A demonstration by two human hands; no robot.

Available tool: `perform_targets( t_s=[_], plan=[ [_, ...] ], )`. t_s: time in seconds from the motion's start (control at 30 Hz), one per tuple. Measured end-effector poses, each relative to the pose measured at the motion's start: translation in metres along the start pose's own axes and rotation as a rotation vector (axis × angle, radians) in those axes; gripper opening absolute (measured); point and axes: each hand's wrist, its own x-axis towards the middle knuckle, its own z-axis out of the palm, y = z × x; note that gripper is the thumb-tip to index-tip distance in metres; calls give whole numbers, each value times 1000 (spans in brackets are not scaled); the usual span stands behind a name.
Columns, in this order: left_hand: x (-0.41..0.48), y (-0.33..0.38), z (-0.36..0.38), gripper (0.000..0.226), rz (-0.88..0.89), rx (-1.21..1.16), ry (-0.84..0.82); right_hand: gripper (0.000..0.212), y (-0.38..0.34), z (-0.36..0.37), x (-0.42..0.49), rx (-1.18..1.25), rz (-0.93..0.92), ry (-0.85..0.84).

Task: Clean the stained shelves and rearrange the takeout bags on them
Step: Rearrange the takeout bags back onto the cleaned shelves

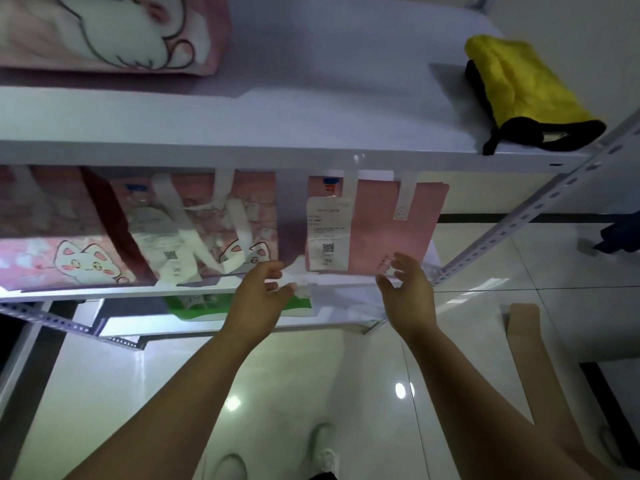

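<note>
A white metal rack fills the view, its upper shelf [311, 109] bare in the middle. A plain pink takeout bag [388, 223] with a white receipt stands at the right end of the middle shelf [104, 292]. My left hand [259, 296] and my right hand [408, 289] hover at that shelf's front edge, either side of the bag's bottom, fingers spread and holding nothing. Left of it stand pink cat-print bags [214, 230] [52, 244] with white handles. Another cat-print bag [104, 29] lies at the upper shelf's left. A yellow and black cloth [526, 91] rests at the upper right.
A green and white bag [194, 306] sits on the lower shelf under my left hand. A perforated upright [530, 206] runs diagonally at the right. A brown cardboard piece [526, 351] leans by my right arm. Glossy white floor tiles and my shoes [322, 445] are below.
</note>
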Motion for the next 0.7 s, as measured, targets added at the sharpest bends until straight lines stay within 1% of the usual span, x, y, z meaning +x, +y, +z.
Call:
perform_targets(
  t_s=[0.17,0.3,0.43,0.5,0.63,0.7],
  plan=[
    [-22,-22,-56,30,-14,52,56,41,-35,40,-33,64,-25,-71],
    [-31,-45,-103,28,-54,93,83,44,-60,74,-51,87,-18,-166],
    [-30,-67,-142,25,-79,134,149,46,-73,104,-60,91,-22,-231],
    [-26,-77,-157,28,-97,151,165,47,-76,116,-60,85,-21,-251],
    [-11,-89,-177,38,-99,184,178,50,-76,133,-50,-9,-23,-276],
    [0,-89,-183,42,-72,201,194,57,-76,139,-41,-66,-22,-279]
  ],
)
